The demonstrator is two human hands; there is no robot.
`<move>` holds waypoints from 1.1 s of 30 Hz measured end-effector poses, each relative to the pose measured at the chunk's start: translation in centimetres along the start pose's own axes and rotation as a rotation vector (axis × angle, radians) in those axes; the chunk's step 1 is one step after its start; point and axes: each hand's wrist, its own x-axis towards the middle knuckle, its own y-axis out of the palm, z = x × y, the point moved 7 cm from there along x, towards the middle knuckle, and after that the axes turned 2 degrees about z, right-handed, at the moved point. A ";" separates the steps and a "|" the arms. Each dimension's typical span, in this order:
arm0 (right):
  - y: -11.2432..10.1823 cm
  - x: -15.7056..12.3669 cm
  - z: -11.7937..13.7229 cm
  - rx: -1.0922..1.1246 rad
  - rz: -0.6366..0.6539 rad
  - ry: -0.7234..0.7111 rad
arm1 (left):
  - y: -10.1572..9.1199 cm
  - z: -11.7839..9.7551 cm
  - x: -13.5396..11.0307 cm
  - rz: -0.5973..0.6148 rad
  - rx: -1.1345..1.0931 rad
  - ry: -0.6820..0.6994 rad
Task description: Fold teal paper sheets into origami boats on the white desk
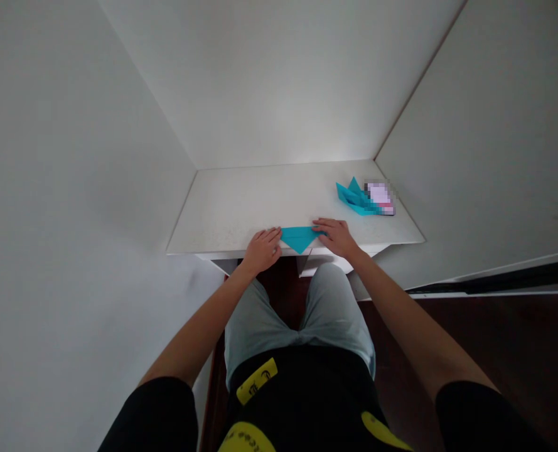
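A sheet of blue folded paper (299,237) lies at the front edge of the white table, its lower point reaching toward me. At the paper's left end is my left hand (262,248), its fingers close together and holding that end down. My right hand (336,237) holds the opposite end, with the fingers over the corner and the thumb just below. The hands partly cover both ends of the paper. Farther back on the right sits a blue folded paper boat (355,199), apart from my hands.
Beside the boat lies a blurred-out phone-like rectangle (380,197). The white tabletop (231,201) is enclosed by walls at the back and both sides. Below its front edge, a white drawer or panel (323,263) shows above my knees.
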 end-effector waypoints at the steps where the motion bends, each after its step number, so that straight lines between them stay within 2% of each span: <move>1: 0.5 0.1 1.2 -0.043 0.004 -0.009 | 0.3 -0.3 -0.4 -0.017 0.005 -0.006; 3: 2.0 0.5 4.2 -0.087 0.005 -0.027 | 0.8 -0.7 -1.0 -0.040 0.005 -0.013; 6: 5.5 1.4 8.6 -0.064 0.061 -0.096 | 1.5 -0.7 -1.5 -0.058 0.004 -0.026; 9: 7.3 1.7 10.1 -0.048 0.049 -0.093 | 1.7 -0.4 -1.5 -0.065 0.002 -0.037; 12: 6.8 0.8 8.2 -0.061 0.031 -0.067 | 1.7 -0.3 -1.4 -0.074 -0.009 -0.038; 17: 3.4 -2.3 1.8 -0.127 0.006 0.024 | 1.5 -0.4 -1.3 -0.091 -0.037 -0.057; 20: 2.3 -3.5 -0.5 -0.158 0.013 0.050 | 1.3 -0.5 -1.3 -0.103 -0.048 -0.087; 26: 2.1 -3.7 -0.9 -0.141 -0.014 0.049 | 0.6 -0.8 -0.3 -0.104 -0.055 -0.148; 33: 0.9 -4.0 -0.5 -0.125 -0.117 0.083 | -0.6 -0.4 2.3 -0.106 -0.001 -0.247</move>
